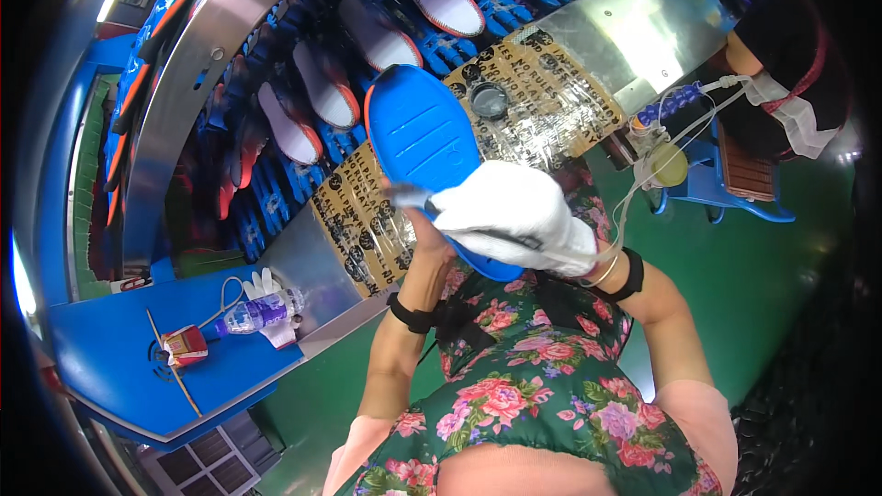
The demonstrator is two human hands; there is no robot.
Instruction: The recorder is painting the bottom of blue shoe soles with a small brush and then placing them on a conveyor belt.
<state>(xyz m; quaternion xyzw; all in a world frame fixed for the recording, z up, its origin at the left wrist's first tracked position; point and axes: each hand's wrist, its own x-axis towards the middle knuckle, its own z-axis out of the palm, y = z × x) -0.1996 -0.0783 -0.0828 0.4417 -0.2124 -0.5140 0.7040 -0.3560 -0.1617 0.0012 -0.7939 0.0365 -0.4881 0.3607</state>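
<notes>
A large blue shoe sole (424,142) with an orange edge at its upper left is held tilted in front of me, grooves facing up. My left hand (430,237), bare, grips its left side; the fingers are partly hidden. My right hand (510,218), in a white glove, is closed over the sole's lower part. From it sticks out a small brush (409,195) with a dark, blurred tip, close to the sole's left edge. A small round dark dish (489,101) sits just beyond the sole on the taped cardboard (551,96).
Beyond the bench, a rack (446,55) carries several pale-lined soles on blue holders. At left, a blue table (101,340) bears a plastic bottle (257,312), a white glove (266,283) and a red box (186,346). White cords (634,179) hang near my right arm; a blue stool (707,186) stands beyond, beside another person (790,64).
</notes>
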